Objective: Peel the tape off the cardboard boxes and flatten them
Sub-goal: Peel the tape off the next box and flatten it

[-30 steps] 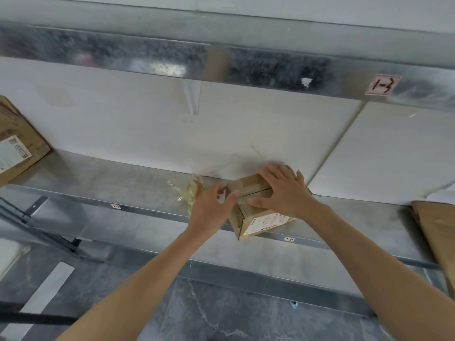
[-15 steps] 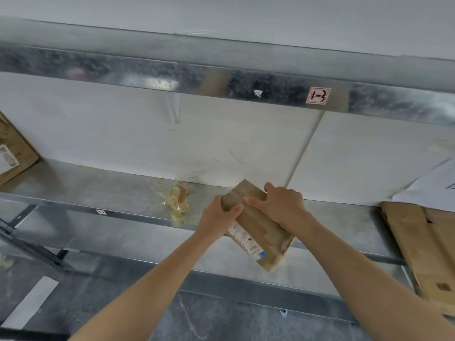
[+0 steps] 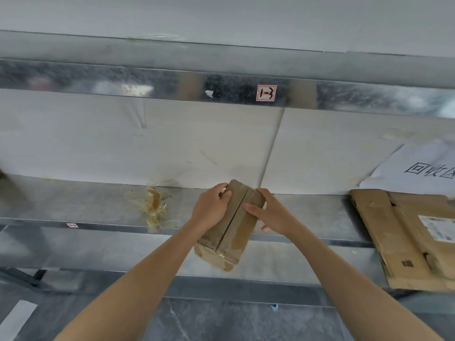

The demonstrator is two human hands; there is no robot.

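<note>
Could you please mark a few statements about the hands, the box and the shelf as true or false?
1. The left hand and the right hand both hold the small cardboard box. True.
2. The crumpled wad of tape lies on the metal shelf to the right of the box. False: it lies to the box's left.
3. Flattened cardboard lies at the right end of the shelf. True.
4. The flattened cardboard is plain, with no label on it. False: a white printed label is stuck on it.
</note>
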